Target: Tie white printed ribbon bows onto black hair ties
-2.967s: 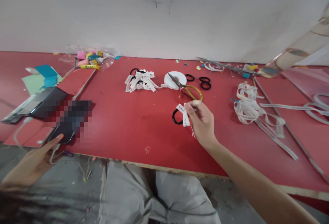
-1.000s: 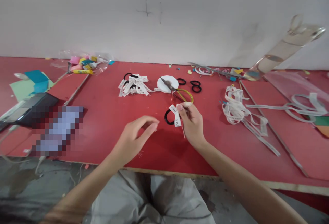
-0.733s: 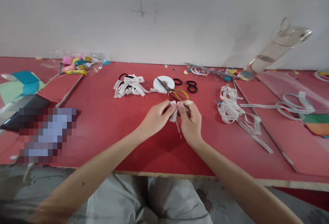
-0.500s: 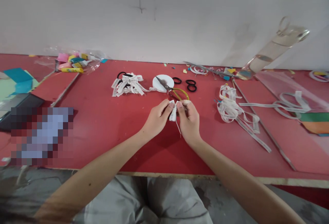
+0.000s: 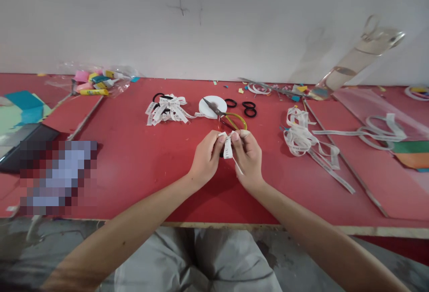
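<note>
- Two hands meet over the red table [image 5: 140, 158], fingertips pinched together on one white ribbon [image 5: 228, 148].
- Left hand [image 5: 206, 158]: thumb and forefinger clamped on the ribbon's left side.
- Right hand [image 5: 248, 155]: thumb and forefinger clamped on its right side; the other fingers curl under.
- Ribbon carries dark print, too small to read. Its long axis runs near upright, slightly tilted; a thin tail hangs down to the right below the fingers.
- Whether a hair tie sits inside the grip cannot be told; the fingers hide it.
- Ribbon sits at table centre, just in front of the scissors [image 5: 225, 116].
- Scissors: yellow handles toward the hands, blades pointing away and left, lying over a white spool [image 5: 210, 105].
- Three black ties [image 5: 250, 112] lie right of the spool.
- Pile of printed bows [image 5: 166, 108] left of the spool; lettering illegible.
- Loose ribbon [image 5: 301, 137] heaped well to the right.
- Glue tubes [image 5: 94, 84] in a clear bag, far left by the wall.
</note>
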### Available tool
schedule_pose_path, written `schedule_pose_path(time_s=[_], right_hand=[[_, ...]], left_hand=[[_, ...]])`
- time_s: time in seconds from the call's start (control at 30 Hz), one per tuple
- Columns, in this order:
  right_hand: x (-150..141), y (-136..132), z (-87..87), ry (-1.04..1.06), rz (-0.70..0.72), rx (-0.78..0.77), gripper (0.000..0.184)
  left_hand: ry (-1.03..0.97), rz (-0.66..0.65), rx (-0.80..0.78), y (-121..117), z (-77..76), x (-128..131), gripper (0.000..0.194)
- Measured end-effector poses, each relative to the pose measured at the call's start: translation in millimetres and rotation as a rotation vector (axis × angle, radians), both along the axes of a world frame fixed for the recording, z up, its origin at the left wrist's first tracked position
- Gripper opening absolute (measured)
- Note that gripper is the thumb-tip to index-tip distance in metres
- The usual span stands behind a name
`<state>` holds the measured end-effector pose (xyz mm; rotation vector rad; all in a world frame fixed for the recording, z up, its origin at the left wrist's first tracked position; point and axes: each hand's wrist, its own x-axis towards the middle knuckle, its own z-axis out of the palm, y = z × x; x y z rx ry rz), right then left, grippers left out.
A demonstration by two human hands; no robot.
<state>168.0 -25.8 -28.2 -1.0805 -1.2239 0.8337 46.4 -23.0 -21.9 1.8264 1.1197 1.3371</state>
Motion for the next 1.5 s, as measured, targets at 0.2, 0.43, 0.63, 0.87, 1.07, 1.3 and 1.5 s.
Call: schedule_pose_path(time_s=[0.2,0.43,0.63,0.87,1.07,1.3,1.5], right_hand=[[1,2,0.6,0.068,0.164,-0.079,0.021],[-1,1,6.2,0.004,0.151,-0.079,0.018],[-3,-1,5.8,-0.081,0.105,-0.046,0.011],[-3,-1,0.5,-0.047,0.169,-0.047,0.019],[-2,0,4.0,-0.011,0.091,-0.088,0.026],[-1,4,-1.1,0.101,0.096,-0.146,0.034],[1,4,3.2,0.055,0.14,-0.092,0.024]], left_hand=[[0.029,0.029,-0.004,5,2.5,-7,0.032],[0.061,0.056,-0.07,6,5.5,-9,0.029],[0.136,0.106,-0.067,4,3.7,-8,0.032],[0.269,0.198,0.006,5,2.9,-12,0.034],[0.375,0.199,0.109,6,1.5,-12,0.031],[0.463,0.206,0.29,8,1.6,-11,0.036],[0.337,0.156,0.112,9,-0.4,-14,0.034]])
